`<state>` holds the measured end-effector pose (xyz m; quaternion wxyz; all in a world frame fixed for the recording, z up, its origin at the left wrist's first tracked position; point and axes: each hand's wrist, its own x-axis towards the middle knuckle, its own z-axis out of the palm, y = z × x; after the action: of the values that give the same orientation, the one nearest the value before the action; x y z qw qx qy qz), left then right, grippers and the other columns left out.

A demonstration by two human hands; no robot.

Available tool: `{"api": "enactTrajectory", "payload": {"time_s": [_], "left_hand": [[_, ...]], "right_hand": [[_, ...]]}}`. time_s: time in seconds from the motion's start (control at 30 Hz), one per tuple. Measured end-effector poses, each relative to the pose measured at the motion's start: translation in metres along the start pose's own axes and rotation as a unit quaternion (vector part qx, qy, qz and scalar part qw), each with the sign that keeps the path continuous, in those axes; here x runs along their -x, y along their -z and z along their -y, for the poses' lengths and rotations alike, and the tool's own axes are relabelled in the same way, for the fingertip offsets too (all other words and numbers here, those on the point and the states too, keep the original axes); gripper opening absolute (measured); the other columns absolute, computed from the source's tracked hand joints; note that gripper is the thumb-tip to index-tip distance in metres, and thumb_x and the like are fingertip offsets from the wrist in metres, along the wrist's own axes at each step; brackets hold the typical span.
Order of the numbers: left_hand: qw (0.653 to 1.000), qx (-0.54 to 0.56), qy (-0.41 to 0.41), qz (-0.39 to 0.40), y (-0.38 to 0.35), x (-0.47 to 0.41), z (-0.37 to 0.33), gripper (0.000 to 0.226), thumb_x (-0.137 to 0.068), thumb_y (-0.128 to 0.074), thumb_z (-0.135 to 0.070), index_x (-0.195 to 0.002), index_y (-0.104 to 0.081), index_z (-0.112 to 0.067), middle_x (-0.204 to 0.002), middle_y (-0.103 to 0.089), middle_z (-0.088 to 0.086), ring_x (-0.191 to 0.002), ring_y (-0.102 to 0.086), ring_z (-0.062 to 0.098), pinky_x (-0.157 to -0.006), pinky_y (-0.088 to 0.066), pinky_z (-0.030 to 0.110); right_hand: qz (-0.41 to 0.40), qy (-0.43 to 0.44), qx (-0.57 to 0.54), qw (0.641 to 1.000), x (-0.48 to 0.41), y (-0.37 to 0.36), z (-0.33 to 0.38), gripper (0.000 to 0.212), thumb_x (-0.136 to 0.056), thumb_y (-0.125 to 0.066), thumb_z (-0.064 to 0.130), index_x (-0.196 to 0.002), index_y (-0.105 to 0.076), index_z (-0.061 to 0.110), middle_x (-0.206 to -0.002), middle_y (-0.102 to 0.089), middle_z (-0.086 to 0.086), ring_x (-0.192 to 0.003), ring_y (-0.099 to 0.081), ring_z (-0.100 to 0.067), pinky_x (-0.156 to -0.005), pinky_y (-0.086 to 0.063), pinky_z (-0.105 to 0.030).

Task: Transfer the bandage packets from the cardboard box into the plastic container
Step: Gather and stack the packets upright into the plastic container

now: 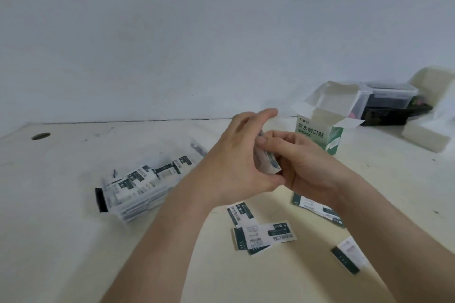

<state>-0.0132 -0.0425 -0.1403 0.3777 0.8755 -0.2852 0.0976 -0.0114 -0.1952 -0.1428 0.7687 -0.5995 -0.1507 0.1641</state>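
A small stack of white and dark green bandage packets (267, 158) is held above the table between both hands. My left hand (236, 152) curls around its left side and my right hand (302, 162) grips its right side. Behind them the green and white cardboard box (320, 130) stands upright with its flaps open. A clear plastic container (138, 189) with a black clip lies at the left, with several packets in it. Loose packets (261, 233) lie on the table below my hands, with another packet (347, 257) at the lower right.
A lidded clear tub (384, 98) with dark contents stands at the back right beside pale foam blocks (426, 138). A round cable hole (41, 136) is in the table at the far left. The wall rises right behind the table.
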Motion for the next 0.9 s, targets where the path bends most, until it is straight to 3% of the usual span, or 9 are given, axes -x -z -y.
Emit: {"api": "enactTrajectory", "payload": {"time_s": [0.17, 0.3, 0.37, 0.43, 0.53, 0.63, 0.73, 0.8, 0.9], "left_hand": [[1.0, -0.008, -0.005, -0.028, 0.034, 0.015, 0.007, 0.086, -0.065, -0.084, -0.033, -0.137, -0.037, -0.042, -0.124, -0.031, -0.017, -0.116, -0.045, 0.002, -0.092, -0.051, 0.028], [0.998, -0.005, 0.057, -0.014, 0.086, 0.032, 0.024, 0.103, -0.063, -0.086, -0.041, -0.141, -0.02, -0.054, -0.143, -0.026, -0.02, -0.131, -0.031, -0.002, -0.104, -0.036, 0.023], [0.994, -0.02, 0.092, -0.058, 0.111, 0.04, 0.039, 0.083, -0.074, -0.08, -0.034, -0.139, -0.031, -0.049, -0.139, -0.04, -0.02, -0.124, -0.042, -0.003, -0.102, -0.038, 0.023], [0.982, -0.097, 0.137, -0.082, 0.131, 0.047, 0.054, 0.044, -0.085, -0.067, -0.017, -0.121, -0.057, -0.04, -0.112, -0.059, -0.022, -0.096, -0.057, -0.004, -0.088, -0.047, 0.018], [0.952, -0.243, 0.178, 0.056, 0.146, 0.049, 0.072, 0.042, -0.084, -0.059, -0.004, -0.106, -0.067, -0.038, -0.091, -0.061, -0.025, -0.081, -0.057, 0.0, -0.072, -0.045, 0.015], [0.919, -0.305, 0.186, 0.168, 0.146, 0.047, 0.082, 0.053, -0.082, -0.057, -0.001, -0.119, -0.063, -0.039, -0.096, -0.052, -0.025, -0.096, -0.053, 0.006, -0.077, -0.042, 0.017], [0.896, -0.345, 0.164, 0.225, 0.144, 0.041, 0.088, 0.057, -0.082, -0.059, -0.003, -0.128, -0.058, -0.037, -0.115, -0.055, -0.008, -0.096, -0.054, 0.01, -0.076, -0.044, 0.021], [0.891, -0.354, 0.149, 0.243, 0.141, 0.038, 0.089, 0.059, -0.083, -0.057, -0.002, -0.13, -0.057, -0.037, -0.101, -0.051, -0.007, -0.072, -0.047, 0.005, -0.059, -0.038, 0.017], [0.888, -0.361, 0.135, 0.253, 0.136, 0.035, 0.093, 0.057, -0.084, -0.056, -0.003, -0.128, -0.058, -0.038, -0.092, -0.052, -0.006, -0.07, -0.048, 0.01, -0.057, -0.042, 0.022]], "right_hand": [[0.048, -0.006, 0.046, 0.998, -0.019, -0.026, 0.011, 0.029, -0.079, -0.074, 0.019, -0.096, -0.058, 0.002, -0.078, -0.061, -0.013, -0.065, -0.062, -0.016, -0.053, -0.049, -0.024], [0.052, -0.012, 0.155, 0.986, -0.042, -0.06, 0.027, 0.022, -0.084, -0.071, 0.017, -0.098, -0.059, 0.005, -0.091, -0.073, -0.019, -0.074, -0.07, -0.022, -0.066, -0.054, -0.028], [0.03, -0.009, 0.239, 0.971, -0.055, -0.074, 0.03, 0.017, -0.085, -0.072, 0.016, -0.091, -0.058, 0.007, -0.089, -0.074, -0.019, -0.072, -0.072, -0.022, -0.067, -0.055, -0.027], [0.008, -0.018, 0.321, 0.947, -0.068, -0.083, 0.03, 0.02, -0.083, -0.074, 0.017, -0.088, -0.058, 0.006, -0.085, -0.075, -0.015, -0.071, -0.074, -0.025, -0.065, -0.056, -0.028], [0.007, -0.029, 0.498, 0.867, -0.09, -0.097, 0.026, 0.024, -0.078, -0.076, 0.029, -0.088, -0.064, 0.012, -0.063, -0.072, -0.001, -0.055, -0.066, -0.017, -0.059, -0.052, -0.027], [0.017, -0.048, 0.618, 0.784, -0.107, -0.118, 0.019, 0.023, -0.078, -0.074, 0.033, -0.09, -0.065, 0.016, -0.046, -0.057, 0.008, -0.04, -0.05, -0.009, -0.045, -0.041, -0.017], [0.035, -0.078, 0.648, 0.757, -0.119, -0.131, 0.008, 0.029, -0.079, -0.072, 0.031, -0.097, -0.068, 0.009, -0.066, -0.061, 0.001, -0.052, -0.053, -0.014, -0.037, -0.039, -0.013], [0.036, -0.09, 0.664, 0.742, -0.125, -0.132, -0.001, 0.032, -0.079, -0.071, 0.03, -0.098, -0.07, 0.004, -0.074, -0.064, -0.004, -0.056, -0.054, -0.016, -0.03, -0.03, -0.008], [0.029, -0.102, 0.667, 0.737, -0.134, -0.13, -0.011, 0.032, -0.076, -0.073, 0.034, -0.087, -0.069, 0.004, -0.07, -0.069, -0.007, -0.052, -0.061, -0.016, -0.04, -0.04, -0.012]]}}
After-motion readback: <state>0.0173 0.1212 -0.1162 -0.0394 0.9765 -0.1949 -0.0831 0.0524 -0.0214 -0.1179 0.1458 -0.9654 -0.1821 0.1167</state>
